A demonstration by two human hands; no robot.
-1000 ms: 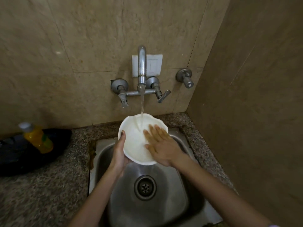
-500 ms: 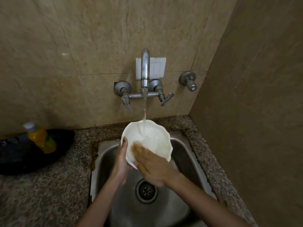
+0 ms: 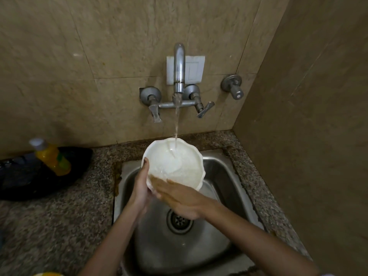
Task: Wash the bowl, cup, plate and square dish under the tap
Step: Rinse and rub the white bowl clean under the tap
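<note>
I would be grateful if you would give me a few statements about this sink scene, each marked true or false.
1. Water runs from the chrome wall tap into the white scalloped bowl. True.
2. The left hand grips the bowl by its rim. True.
3. The right hand grips the tap. False: its straight fingers press on the bowl's near rim.
4. The yellow plastic bottle stands in the steel sink. False: the bottle lies tilted on a black tray on the speckled stone counter, left of the sink.
5. The bowl rests on the sink floor. False: it is held above the sink.
</note>
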